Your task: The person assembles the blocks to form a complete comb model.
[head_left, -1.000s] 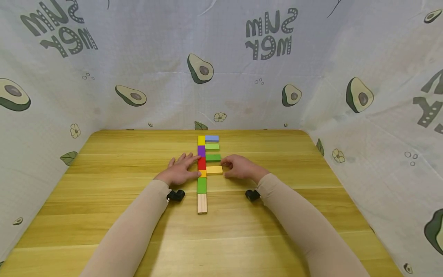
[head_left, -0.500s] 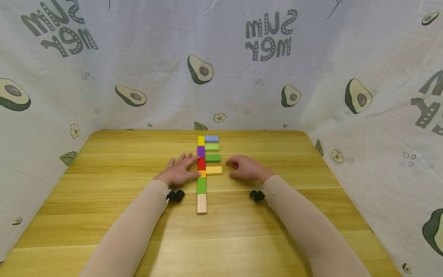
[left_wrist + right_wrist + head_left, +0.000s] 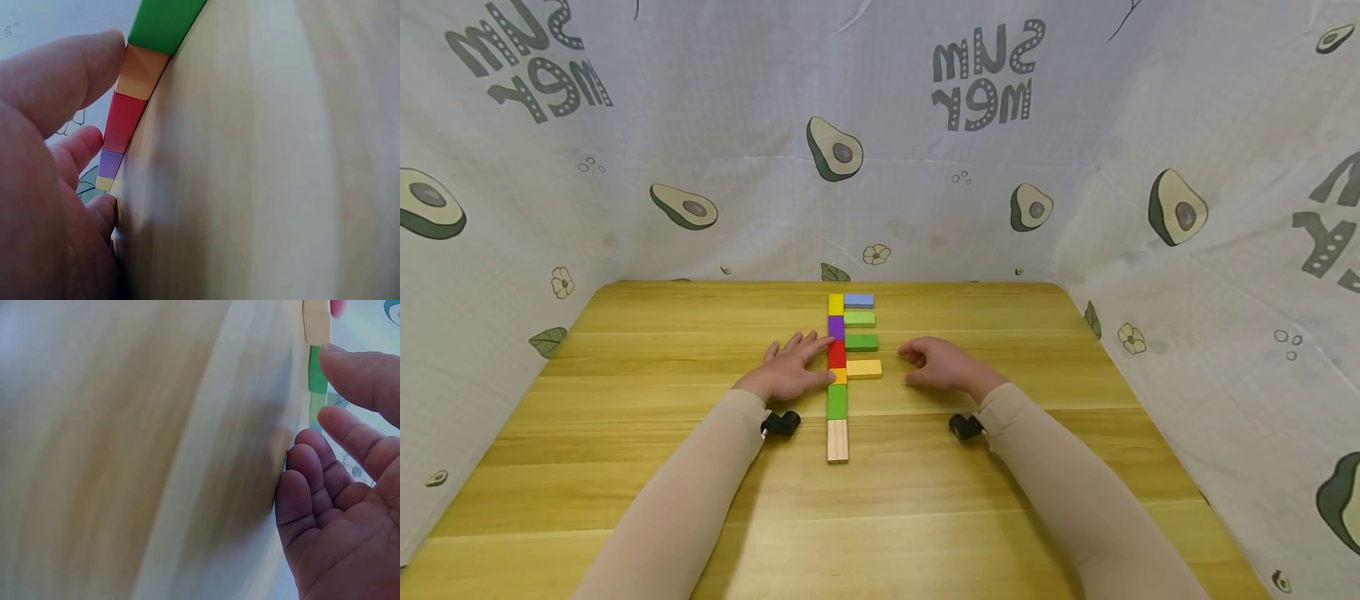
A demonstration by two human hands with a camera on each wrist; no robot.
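Observation:
A straight column of wooden blocks runs away from me: a plain wood block, a green block, an orange block, a red block, a purple block and a yellow block. My left hand lies spread at the column's left side, thumb at the orange block and a fingertip at the red one. Off the right side stick a pale yellow block, a dark green block, a light green block and a blue block. My right hand, fingers loosely bent and holding nothing, is right of these, apart from them.
The blocks lie on a wooden table. Behind and beside it hangs a white cloth printed with avocados. A small black camera sits at each wrist, the left one close to the column.
My right hand has drawn away to the right from the ends of the pale yellow and dark green blocks. The left hand and all the blocks have stayed in place.

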